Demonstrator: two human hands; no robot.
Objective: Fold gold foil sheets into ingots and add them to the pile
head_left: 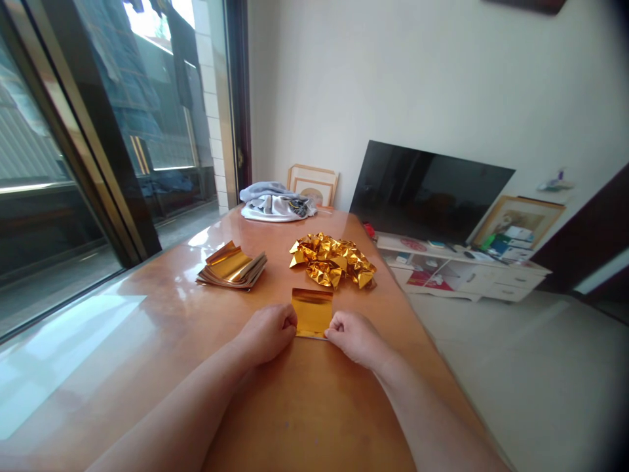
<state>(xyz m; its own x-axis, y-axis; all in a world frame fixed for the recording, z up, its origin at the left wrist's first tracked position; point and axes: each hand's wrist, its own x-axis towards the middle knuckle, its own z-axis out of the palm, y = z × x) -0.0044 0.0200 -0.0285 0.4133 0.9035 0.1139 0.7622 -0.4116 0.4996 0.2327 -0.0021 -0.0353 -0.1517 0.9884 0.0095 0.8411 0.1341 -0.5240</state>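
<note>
A square sheet of gold foil paper lies on the orange-brown glossy table between my hands. My left hand is closed and pinches the sheet's left edge, and my right hand grips its lower right corner. The sheet's near edge shows a pale underside. Farther up the table, a stack of gold foil sheets sits to the left, with curled corners. To its right lies a heap of crumpled or folded gold foil pieces.
A bundled grey and white cloth sits at the table's far end, with a picture frame behind it. A sliding glass door runs along the left. On the right, a flat-screen television leans above a white low cabinet.
</note>
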